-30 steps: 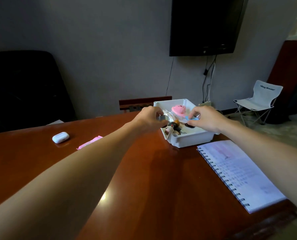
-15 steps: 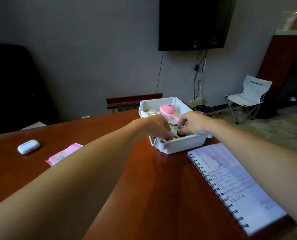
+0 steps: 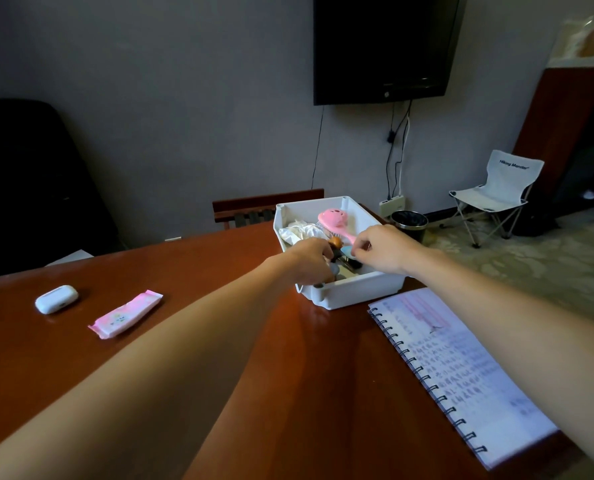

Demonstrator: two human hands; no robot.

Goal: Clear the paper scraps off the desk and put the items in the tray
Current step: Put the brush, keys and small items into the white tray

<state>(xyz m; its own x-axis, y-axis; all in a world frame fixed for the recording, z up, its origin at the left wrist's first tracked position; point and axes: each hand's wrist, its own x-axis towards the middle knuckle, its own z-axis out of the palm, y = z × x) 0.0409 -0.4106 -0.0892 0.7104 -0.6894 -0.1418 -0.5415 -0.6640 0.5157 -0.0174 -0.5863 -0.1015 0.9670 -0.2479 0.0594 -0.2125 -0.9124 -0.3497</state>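
Observation:
A white tray (image 3: 358,294) stands on the brown desk (image 3: 219,341), holding a pink brush (image 3: 333,220), crumpled white paper (image 3: 300,232) and a small brown figure (image 3: 335,241). My left hand (image 3: 309,259) reaches into the tray's near end, fingers curled down round a small grey item (image 3: 333,270). My right hand (image 3: 382,249) hovers over the tray's right side and pinches a light blue item (image 3: 347,251). What lies under both hands is hidden.
A pink packet (image 3: 126,313) and a white earbud case (image 3: 56,298) lie on the desk at the left. An open spiral notebook (image 3: 455,368) lies at the right. A black bin (image 3: 409,223) and a folding chair (image 3: 496,192) stand on the floor beyond.
Both hands stayed at the tray. My left hand sank lower into its near end. My right hand still holds the blue item. The view swung a little, showing more of the left desk.

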